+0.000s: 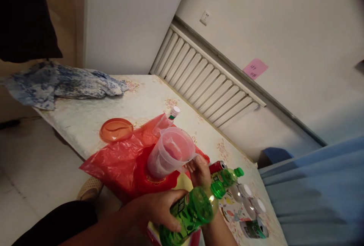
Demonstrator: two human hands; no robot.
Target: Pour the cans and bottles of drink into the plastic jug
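My left hand point(156, 208) is closed round a green plastic bottle point(190, 215) with a green cap, tilted to the upper right in front of me. My right hand point(200, 172) is closed at the handle of a translucent plastic measuring jug point(167, 155), partly behind the bottle's neck. The jug leans slightly and looks pinkish inside; whether it holds liquid I cannot tell. Beneath it lies a red plastic bag point(119, 166). A clear bottle with a white cap point(175, 112) stands just behind the jug. An orange-red round lid point(116, 130) lies left of it.
To the right are another green bottle point(227, 177), a red can point(218, 166), white-capped bottles point(247, 200) and a green can point(254, 229). A crumpled blue-white cloth point(82, 82) lies at the table's far left. A radiator point(204, 75) and blue curtain point(321, 189) border the table point(148, 94).
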